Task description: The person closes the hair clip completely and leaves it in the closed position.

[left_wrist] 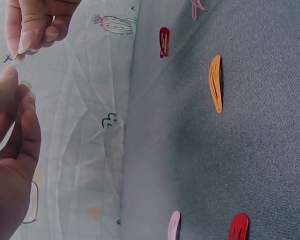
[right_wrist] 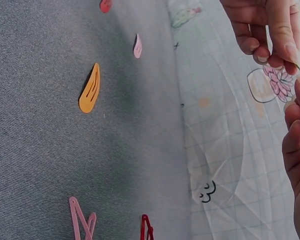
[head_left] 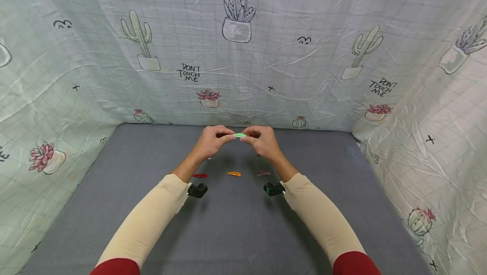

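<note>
A light green snap hair clip (head_left: 240,135) is held up over the far part of the table, level between both hands. The left hand (head_left: 212,141) pinches one end between thumb and fingertips. At the other end, the thumb and fingers of the right hand (head_left: 264,141) pinch it too. Both wrist views show the clip edge-on as a thin sliver between the fingertips. Below the hands lie an orange hair clip (head_left: 233,174), a red hair clip (head_left: 200,175) and a pink hair clip (head_left: 264,173) with its two arms spread apart.
A grey cloth-covered table (head_left: 236,232) carries the clips. In the left wrist view, a dark red clip (left_wrist: 164,42) and a light pink clip (left_wrist: 174,226) lie farther back. A printed curtain (head_left: 274,63) hangs behind and along both sides.
</note>
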Demonstrator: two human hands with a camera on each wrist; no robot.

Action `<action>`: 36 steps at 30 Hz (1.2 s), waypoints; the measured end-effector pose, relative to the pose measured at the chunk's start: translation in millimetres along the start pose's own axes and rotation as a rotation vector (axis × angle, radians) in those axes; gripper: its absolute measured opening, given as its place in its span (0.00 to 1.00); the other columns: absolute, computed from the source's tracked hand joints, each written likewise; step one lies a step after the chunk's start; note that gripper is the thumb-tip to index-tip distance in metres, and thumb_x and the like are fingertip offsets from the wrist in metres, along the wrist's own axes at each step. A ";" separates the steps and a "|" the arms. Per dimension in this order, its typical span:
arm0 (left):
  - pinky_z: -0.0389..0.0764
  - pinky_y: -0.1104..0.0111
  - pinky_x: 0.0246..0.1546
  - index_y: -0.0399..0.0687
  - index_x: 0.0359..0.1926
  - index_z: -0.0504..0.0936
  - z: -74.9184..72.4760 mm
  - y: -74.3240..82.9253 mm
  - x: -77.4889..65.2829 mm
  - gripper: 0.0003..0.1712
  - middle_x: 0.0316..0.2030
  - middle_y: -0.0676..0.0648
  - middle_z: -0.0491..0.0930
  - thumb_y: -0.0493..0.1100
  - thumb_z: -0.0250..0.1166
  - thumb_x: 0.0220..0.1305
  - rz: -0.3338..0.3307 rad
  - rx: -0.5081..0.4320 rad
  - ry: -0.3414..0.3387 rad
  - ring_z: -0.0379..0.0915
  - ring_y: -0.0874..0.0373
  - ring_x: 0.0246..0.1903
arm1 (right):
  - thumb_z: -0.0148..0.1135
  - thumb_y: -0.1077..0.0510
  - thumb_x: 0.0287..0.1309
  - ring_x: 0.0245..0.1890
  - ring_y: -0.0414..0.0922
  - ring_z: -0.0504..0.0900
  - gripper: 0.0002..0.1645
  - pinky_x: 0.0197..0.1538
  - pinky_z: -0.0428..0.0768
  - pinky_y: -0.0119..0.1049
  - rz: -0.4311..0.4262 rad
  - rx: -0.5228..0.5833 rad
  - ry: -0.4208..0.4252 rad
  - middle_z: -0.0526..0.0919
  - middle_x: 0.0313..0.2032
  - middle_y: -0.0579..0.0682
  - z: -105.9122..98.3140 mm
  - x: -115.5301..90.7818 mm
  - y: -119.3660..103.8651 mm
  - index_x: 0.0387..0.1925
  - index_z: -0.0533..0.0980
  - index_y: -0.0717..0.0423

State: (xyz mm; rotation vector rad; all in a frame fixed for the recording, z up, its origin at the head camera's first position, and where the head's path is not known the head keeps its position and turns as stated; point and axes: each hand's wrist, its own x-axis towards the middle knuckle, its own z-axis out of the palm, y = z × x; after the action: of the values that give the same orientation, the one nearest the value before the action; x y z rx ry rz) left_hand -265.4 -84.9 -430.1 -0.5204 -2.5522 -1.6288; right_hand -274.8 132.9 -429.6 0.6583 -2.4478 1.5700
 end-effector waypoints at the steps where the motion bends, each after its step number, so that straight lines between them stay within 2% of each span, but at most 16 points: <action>1: 0.79 0.66 0.39 0.46 0.46 0.92 0.4 -1.0 0.4 0.10 0.44 0.45 0.89 0.45 0.70 0.70 0.005 0.011 0.006 0.79 0.57 0.37 | 0.75 0.64 0.60 0.27 0.48 0.83 0.05 0.32 0.78 0.32 0.003 -0.002 -0.001 0.90 0.31 0.59 0.2 0.2 0.6 0.38 0.88 0.61; 10: 0.79 0.67 0.37 0.45 0.44 0.93 3.9 -10.9 2.1 0.10 0.41 0.44 0.91 0.45 0.71 0.69 0.054 0.088 0.037 0.79 0.59 0.34 | 0.75 0.63 0.59 0.26 0.38 0.80 0.06 0.30 0.76 0.31 0.015 -0.023 -0.011 0.89 0.31 0.58 3.6 0.6 8.3 0.38 0.88 0.61; 28: 0.79 0.65 0.38 0.43 0.43 0.93 9.6 -24.9 -0.3 0.10 0.41 0.43 0.91 0.44 0.70 0.69 0.043 0.131 0.055 0.81 0.54 0.36 | 0.76 0.63 0.59 0.25 0.41 0.78 0.05 0.29 0.73 0.32 0.033 -0.042 -0.033 0.89 0.29 0.57 12.9 -1.1 19.4 0.37 0.88 0.60; 36: 0.80 0.65 0.39 0.45 0.42 0.93 11.0 -30.1 -3.3 0.09 0.41 0.44 0.91 0.44 0.71 0.69 0.048 0.118 0.052 0.83 0.54 0.38 | 0.77 0.64 0.57 0.23 0.40 0.76 0.04 0.29 0.73 0.31 0.030 -0.043 -0.022 0.84 0.25 0.53 17.5 -2.9 23.4 0.36 0.89 0.59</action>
State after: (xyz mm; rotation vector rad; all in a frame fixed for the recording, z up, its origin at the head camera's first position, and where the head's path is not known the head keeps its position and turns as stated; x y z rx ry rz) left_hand -270.5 -87.4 -461.8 -0.5180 -2.5572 -1.4459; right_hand -280.9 126.3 -457.5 0.6386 -2.5112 1.5245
